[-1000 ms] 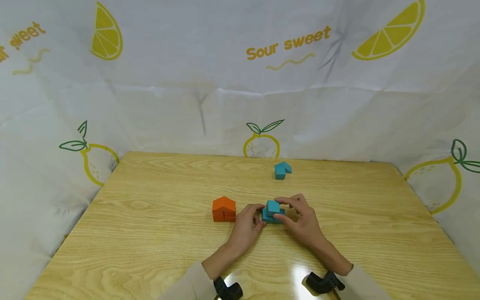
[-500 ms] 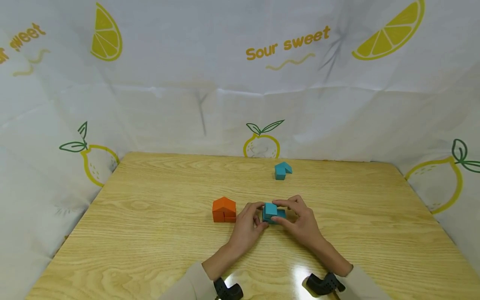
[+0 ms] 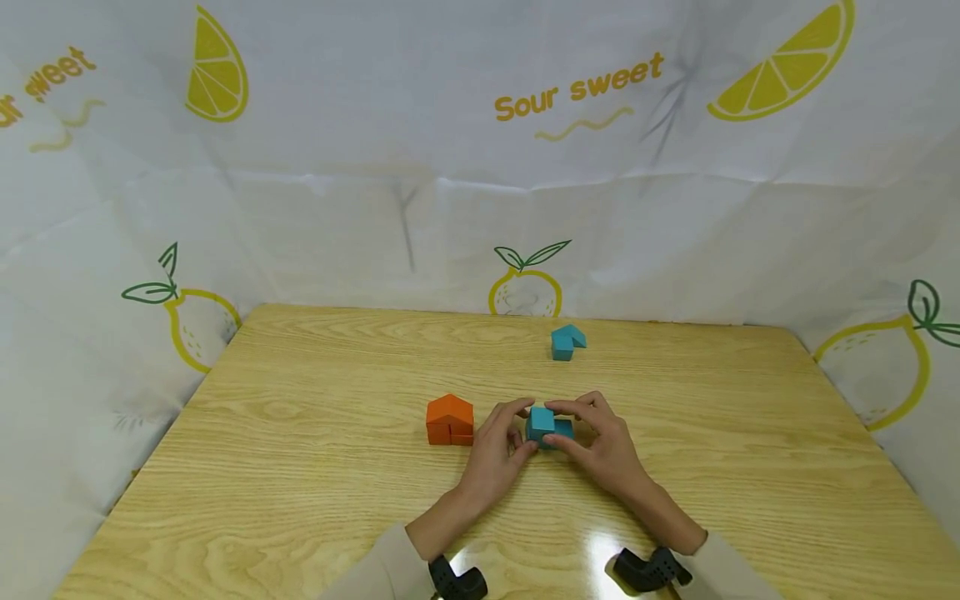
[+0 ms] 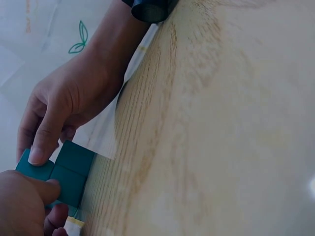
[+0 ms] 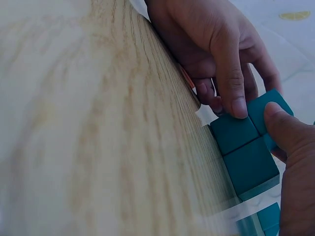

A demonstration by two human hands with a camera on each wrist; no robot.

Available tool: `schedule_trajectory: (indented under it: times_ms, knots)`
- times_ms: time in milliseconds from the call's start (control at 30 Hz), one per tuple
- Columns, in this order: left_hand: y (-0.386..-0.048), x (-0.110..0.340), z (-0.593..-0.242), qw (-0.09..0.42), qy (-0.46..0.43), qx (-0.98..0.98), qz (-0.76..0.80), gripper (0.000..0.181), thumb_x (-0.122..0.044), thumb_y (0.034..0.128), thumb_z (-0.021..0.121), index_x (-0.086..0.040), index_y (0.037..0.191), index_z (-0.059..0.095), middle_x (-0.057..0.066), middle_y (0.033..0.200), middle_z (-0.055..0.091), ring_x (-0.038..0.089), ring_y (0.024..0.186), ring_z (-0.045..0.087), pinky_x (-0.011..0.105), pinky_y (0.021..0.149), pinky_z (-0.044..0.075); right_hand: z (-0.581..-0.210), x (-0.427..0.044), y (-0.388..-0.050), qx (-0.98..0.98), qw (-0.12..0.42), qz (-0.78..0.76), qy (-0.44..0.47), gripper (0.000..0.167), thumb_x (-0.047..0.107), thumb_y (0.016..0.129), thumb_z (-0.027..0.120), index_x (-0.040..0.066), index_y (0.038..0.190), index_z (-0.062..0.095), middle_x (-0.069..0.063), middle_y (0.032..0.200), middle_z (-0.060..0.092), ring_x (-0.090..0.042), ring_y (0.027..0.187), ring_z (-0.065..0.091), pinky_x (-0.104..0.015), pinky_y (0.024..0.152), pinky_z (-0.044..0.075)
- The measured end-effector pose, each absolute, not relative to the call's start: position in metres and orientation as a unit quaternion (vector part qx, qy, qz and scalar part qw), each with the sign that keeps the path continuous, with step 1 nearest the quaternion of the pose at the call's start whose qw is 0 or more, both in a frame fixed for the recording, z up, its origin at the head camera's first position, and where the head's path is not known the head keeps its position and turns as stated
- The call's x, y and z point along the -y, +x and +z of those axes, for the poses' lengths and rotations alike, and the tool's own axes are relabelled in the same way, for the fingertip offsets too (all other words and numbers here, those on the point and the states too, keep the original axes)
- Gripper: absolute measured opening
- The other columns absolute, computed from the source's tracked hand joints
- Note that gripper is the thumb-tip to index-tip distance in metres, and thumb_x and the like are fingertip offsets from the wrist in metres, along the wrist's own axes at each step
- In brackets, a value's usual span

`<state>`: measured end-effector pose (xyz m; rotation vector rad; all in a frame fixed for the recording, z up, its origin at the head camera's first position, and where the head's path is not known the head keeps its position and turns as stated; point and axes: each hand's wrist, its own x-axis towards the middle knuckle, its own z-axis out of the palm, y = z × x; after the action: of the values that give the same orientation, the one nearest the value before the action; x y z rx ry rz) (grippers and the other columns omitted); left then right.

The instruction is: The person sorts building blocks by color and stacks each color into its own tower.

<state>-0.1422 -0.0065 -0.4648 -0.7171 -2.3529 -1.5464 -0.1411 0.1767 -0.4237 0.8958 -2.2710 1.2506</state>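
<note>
A blue cube (image 3: pixel 541 419) sits on the left part of a row of two blue blocks (image 5: pixel 251 167), flush with the left one or nearly so. My right hand (image 3: pixel 603 437) pinches this upper cube, thumb on the near face and index finger on the far side. My left hand (image 3: pixel 493 450) holds the left lower block, its thumb (image 5: pixel 239 107) pressing the near face; the index finger arches over the far side, partly hidden. In the left wrist view, the right thumb (image 4: pixel 37 155) lies on the upper cube.
Left of my hands stands an orange block house (image 3: pixel 450 421) with a peaked top. More blue blocks (image 3: pixel 564 343), one with a slanted face, stand farther back on the wooden table (image 3: pixel 315 467). A lemon-print cloth (image 3: pixel 352 233) hangs behind.
My right hand has shifted the upper blue cube left, from the middle of the lower blocks onto the left one. The left index finger has risen slightly. Orange and far blue blocks stay put.
</note>
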Motion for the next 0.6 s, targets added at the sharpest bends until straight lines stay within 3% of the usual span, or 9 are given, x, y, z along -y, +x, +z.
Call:
schedule_trajectory:
  times_ms: [600]
  knots:
    - [-0.1425, 0.0063, -0.4646, 0.137, -0.253, 0.799, -0.527, 0.055, 0.006, 0.0819, 0.071, -0.016, 0.128, 0.052, 0.006, 0.111, 0.054, 0.009, 0.069, 0.048, 0.019, 0.059, 0.044, -0.4243, -0.1771, -0.1418, 0.811, 0.195, 0.450, 0.318, 0.047, -0.010, 0.068, 0.080, -0.004, 0.112, 0.064, -0.021, 0.093, 0.055, -0.028, 0.082, 0.051, -0.033, 0.066, 0.040]
